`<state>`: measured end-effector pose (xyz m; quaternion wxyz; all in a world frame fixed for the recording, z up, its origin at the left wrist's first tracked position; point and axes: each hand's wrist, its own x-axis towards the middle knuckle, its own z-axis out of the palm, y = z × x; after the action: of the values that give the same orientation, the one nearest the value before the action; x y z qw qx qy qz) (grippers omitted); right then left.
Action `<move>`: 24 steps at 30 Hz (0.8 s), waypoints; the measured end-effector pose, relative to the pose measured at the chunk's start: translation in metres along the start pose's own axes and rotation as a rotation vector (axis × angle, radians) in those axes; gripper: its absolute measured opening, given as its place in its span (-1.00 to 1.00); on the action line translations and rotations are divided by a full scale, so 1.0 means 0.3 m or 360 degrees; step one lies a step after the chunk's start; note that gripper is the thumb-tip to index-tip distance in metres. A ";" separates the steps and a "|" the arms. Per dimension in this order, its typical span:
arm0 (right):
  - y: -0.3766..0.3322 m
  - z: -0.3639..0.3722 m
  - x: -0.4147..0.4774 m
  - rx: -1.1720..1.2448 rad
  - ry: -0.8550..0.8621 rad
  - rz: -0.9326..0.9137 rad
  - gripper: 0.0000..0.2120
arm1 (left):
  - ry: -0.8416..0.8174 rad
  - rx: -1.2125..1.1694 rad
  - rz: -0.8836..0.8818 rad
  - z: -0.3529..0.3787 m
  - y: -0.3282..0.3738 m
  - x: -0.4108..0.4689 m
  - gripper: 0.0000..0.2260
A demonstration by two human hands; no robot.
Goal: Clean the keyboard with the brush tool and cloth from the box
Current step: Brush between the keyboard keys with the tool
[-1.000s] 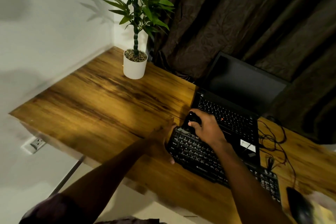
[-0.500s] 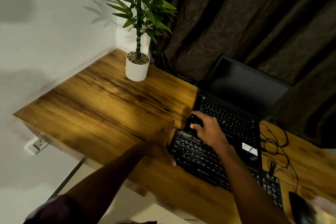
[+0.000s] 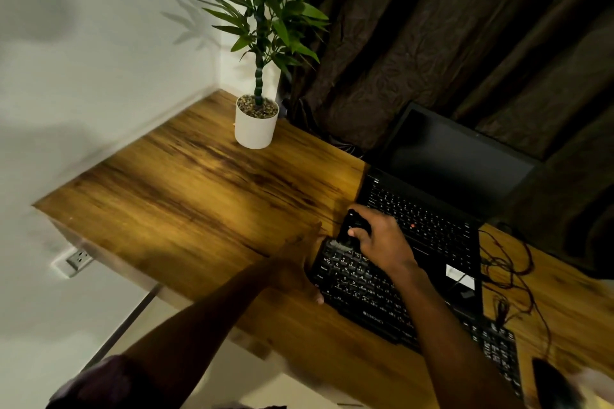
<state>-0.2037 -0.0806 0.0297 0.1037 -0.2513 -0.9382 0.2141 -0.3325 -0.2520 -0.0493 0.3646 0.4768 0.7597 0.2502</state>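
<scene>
Head | R hand (image 3: 385, 242) fingers (image 3: 360, 233) pinch brush (image 3: 353, 225) on keyboard (image 3: 365, 295) | L hand (image 3: 299, 262) grips edge | pot (image 3: 254, 133): plant (image 3: 265, 10), pebbles (image 3: 257, 107)

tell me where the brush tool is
Head view, right of centre: the right hand grips the brush tool on the keyboard, at its far-left corner beside the laptop.
</scene>
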 end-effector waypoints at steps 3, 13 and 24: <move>0.001 -0.002 0.006 -0.0074 0.0008 -0.0009 -0.52 | -0.0077 -0.0140 -0.0131 0.013 -0.001 0.002 0.13; 0.023 0.015 -0.004 0.0412 0.0050 0.0239 -0.57 | 0.0083 0.0092 0.0122 -0.002 0.034 -0.016 0.29; -0.004 0.018 -0.026 0.0245 0.0008 0.0104 -0.61 | 0.0092 0.0255 0.0134 0.040 0.022 0.011 0.33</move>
<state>-0.1992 -0.0874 0.0246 0.1182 -0.2735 -0.9101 0.2881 -0.3204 -0.2458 -0.0528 0.2926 0.5286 0.7666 0.2175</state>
